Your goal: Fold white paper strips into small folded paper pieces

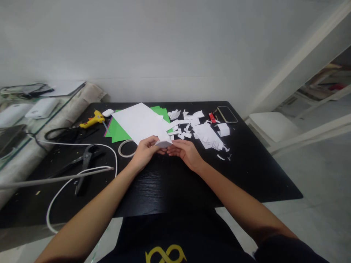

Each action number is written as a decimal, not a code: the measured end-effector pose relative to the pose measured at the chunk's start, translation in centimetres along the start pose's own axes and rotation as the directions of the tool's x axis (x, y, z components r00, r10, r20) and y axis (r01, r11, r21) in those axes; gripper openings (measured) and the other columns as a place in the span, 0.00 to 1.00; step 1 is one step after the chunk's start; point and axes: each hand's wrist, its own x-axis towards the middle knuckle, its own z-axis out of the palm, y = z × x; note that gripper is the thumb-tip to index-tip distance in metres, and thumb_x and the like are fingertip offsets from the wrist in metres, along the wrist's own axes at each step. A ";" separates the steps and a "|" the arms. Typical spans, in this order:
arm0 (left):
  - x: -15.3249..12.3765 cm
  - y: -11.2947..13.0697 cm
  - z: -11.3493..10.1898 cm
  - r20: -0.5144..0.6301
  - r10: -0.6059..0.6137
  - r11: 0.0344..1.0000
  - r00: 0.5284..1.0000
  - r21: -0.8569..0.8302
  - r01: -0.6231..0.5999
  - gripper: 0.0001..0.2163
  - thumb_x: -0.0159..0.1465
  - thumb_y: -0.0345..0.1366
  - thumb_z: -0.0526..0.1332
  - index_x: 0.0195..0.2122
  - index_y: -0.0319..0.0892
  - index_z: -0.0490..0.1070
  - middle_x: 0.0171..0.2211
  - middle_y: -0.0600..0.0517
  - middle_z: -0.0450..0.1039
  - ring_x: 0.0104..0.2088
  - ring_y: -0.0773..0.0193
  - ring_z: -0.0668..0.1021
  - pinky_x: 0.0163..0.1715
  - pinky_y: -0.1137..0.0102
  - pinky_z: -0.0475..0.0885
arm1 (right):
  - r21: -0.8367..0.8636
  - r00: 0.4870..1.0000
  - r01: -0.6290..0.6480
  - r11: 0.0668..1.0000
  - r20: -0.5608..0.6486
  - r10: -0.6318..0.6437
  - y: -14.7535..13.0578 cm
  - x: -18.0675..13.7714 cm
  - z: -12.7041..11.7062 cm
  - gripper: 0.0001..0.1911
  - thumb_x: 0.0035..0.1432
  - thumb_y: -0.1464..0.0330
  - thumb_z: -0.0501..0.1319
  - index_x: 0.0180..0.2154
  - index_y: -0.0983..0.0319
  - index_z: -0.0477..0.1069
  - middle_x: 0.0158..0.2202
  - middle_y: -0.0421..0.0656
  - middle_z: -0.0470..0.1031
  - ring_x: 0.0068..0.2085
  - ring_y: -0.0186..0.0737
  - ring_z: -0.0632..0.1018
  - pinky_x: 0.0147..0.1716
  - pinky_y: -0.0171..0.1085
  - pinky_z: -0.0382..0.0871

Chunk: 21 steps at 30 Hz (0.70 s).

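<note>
Between my two hands is a small folded piece of white paper (163,143), held just above the black table near its middle. My left hand (146,150) pinches the paper's left side between thumb and fingers. From the right, my right hand (186,150) grips the other side with thumb and fingertips. Some fingertips are hidden behind the paper. Just beyond my hands lie a large white sheet (138,122) and several green sheets (120,132) under it. A roll of tape (127,148) rests beside my left hand.
Paper scraps (185,134) and cut white paper (208,136) lie beyond my right hand. A phone (227,114) and red lighter-like item (212,117) are at the back right. Leftward are a yellow glue gun (93,119), dark pliers-like tool (86,162) and white cable (115,157).
</note>
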 end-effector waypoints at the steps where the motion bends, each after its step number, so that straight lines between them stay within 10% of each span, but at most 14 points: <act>1: 0.0 0.0 0.0 -0.008 0.012 1.000 1.000 0.020 -0.012 0.10 0.57 0.39 0.73 0.31 0.39 0.76 0.27 0.52 0.80 0.29 0.64 0.81 0.32 0.70 0.77 | 0.004 1.000 -0.005 1.000 0.004 0.005 -0.1 0.0 0.0 0.13 0.51 0.60 0.73 0.33 0.64 0.82 0.31 0.46 0.83 0.33 0.41 0.83 0.38 0.40 0.78; 21: -0.2 0.4 0.4 -0.051 0.079 0.980 0.996 0.189 -0.068 0.07 0.59 0.36 0.71 0.34 0.40 0.78 0.24 0.54 0.78 0.25 0.65 0.79 0.32 0.69 0.75 | -0.216 0.995 0.055 0.975 -0.073 -0.073 0.1 -0.2 0.1 0.09 0.47 0.64 0.73 0.31 0.61 0.80 0.30 0.41 0.81 0.34 0.42 0.81 0.38 0.41 0.76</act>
